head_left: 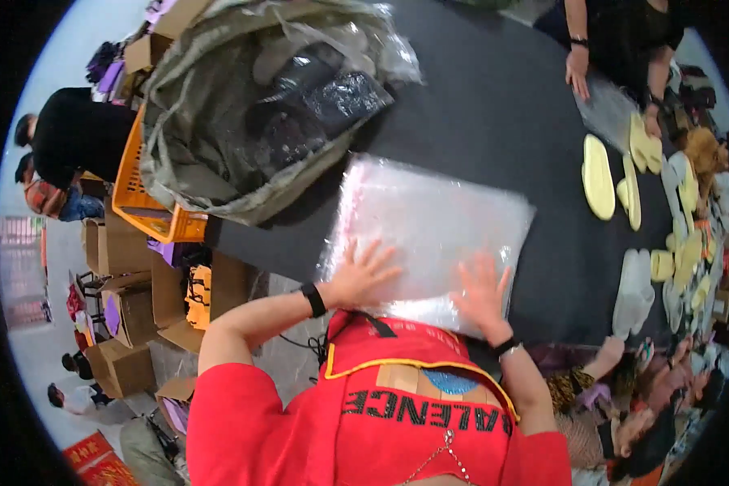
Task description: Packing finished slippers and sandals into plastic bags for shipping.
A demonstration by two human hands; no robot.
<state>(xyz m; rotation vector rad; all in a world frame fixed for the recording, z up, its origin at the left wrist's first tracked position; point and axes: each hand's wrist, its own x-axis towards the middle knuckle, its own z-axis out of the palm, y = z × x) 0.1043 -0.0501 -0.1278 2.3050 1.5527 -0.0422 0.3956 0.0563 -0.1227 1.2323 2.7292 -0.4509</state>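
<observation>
A stack of clear plastic bags [437,211] lies flat on the dark table in front of me, its glossy film catching the light. My left hand [363,274] rests on the near left part of the stack with its fingers spread. On the near right part lies my right hand [481,292], fingers also stretched out and apart. Neither hand grips anything. Beyond my left hand, a large grey-green woven sack [235,202] stands open, with dark items in clear plastic wrap [344,101] inside.
The dark table [470,97] stretches away from me. At the far right another person's hands [577,73] handle a clear bag and yellow slippers [599,178]. Pale slippers [633,292] lie along the right edge. An orange crate [138,182] and cardboard boxes [121,364] stand at the left.
</observation>
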